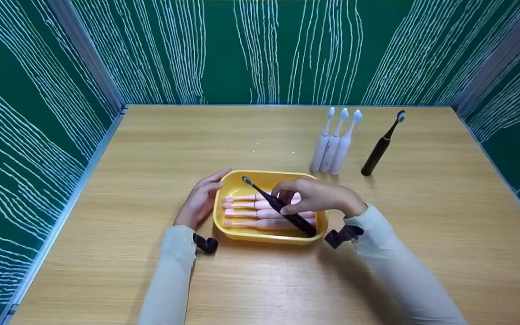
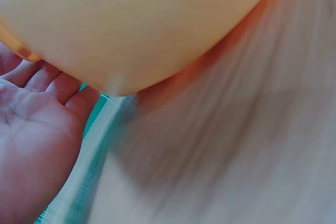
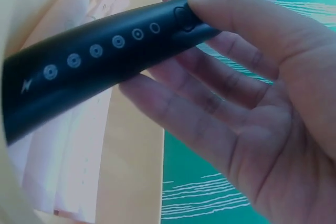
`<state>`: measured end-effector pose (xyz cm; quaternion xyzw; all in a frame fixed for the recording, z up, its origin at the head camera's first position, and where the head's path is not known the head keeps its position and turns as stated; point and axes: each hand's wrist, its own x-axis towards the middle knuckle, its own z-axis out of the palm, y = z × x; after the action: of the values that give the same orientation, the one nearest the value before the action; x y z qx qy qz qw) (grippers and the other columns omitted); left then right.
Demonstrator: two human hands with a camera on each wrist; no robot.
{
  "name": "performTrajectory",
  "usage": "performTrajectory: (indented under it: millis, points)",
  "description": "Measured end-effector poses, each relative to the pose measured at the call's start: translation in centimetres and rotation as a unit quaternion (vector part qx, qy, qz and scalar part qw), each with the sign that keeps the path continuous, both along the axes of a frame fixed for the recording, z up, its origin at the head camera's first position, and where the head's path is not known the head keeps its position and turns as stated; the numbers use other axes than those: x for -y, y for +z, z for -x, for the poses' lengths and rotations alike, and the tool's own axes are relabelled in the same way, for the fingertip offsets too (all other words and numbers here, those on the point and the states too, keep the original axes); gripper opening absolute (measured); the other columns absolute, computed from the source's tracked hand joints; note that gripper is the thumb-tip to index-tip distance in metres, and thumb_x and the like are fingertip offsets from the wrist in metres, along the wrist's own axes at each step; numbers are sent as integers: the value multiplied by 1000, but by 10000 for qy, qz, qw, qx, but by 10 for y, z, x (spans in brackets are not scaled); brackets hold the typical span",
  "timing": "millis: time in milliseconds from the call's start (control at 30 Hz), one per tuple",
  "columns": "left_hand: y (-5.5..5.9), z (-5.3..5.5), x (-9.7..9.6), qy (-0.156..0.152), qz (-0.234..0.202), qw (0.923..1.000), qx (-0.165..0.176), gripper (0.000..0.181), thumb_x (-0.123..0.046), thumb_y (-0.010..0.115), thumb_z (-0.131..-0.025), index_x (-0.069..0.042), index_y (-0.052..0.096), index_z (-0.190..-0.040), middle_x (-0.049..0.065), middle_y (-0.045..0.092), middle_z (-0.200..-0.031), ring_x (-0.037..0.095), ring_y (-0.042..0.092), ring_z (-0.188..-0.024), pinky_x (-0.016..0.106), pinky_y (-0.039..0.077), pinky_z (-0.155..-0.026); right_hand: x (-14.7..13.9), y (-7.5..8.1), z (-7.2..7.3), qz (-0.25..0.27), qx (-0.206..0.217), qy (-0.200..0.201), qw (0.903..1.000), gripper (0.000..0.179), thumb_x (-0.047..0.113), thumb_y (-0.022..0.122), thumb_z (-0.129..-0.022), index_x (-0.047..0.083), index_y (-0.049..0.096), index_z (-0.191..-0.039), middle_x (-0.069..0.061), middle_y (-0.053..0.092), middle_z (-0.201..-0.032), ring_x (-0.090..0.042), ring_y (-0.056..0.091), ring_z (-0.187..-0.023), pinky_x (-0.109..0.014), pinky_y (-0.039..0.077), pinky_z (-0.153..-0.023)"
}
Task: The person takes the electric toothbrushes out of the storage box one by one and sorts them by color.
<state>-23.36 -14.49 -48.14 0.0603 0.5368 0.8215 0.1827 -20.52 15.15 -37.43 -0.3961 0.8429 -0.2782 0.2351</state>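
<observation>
My right hand [image 1: 312, 196] pinches a black electric toothbrush [image 1: 295, 220] by its handle, with the thumb near the button in the right wrist view. This brush slants over the yellow tray [image 1: 264, 239], its head toward the far left and its base near the right front corner. Beneath it, several pink electric toothbrushes [image 1: 240, 213] lie side by side in the tray, heads to the left. Against the tray's left side rests my left hand [image 1: 199, 201], fingers extended along the rim. In the left wrist view, that palm [image 2: 37, 124] faces the tray wall.
Three white electric toothbrushes [image 1: 331, 146] stand upright in a row behind the tray's right end. Farther right, another black electric toothbrush [image 1: 379, 151] stands upright. Small pale specks lie on the wooden table [image 1: 174, 144]. Green white-lined panels [image 1: 224, 54] enclose the back and sides.
</observation>
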Motion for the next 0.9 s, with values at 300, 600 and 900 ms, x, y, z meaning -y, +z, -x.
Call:
performTrajectory:
  millis: [300, 600, 900]
  points:
    - [0, 1, -2, 200, 54, 9997, 92, 49, 0, 38, -95, 4, 36, -144, 12, 31, -156, 25, 29, -144, 35, 25, -120, -12, 1, 1, 298, -266, -351, 9986, 38, 25, 66, -91, 9, 59, -124, -5, 70, -108, -18, 65, -98, -46, 55, -92]
    - [0, 1, -1, 156, 17, 9998, 132, 49, 1, 37, -96, 4, 34, -145, 13, 30, -156, 25, 28, -145, 35, 25, -120, -18, 0, 0, 631, -456, -687, 9946, 39, 27, 68, -90, 9, 60, -123, -6, 69, -108, -19, 65, -97, -42, 58, -87]
    - [0, 0, 0, 40, -3, 9999, 96, 50, 0, 35, -96, 4, 32, -146, 14, 28, -157, 27, 28, -144, 35, 25, -120, -26, -6, -1, 1045, -611, -1072, 9868, 39, 25, 69, -88, 6, 61, -122, -8, 69, -108, -20, 66, -98, -41, 58, -86]
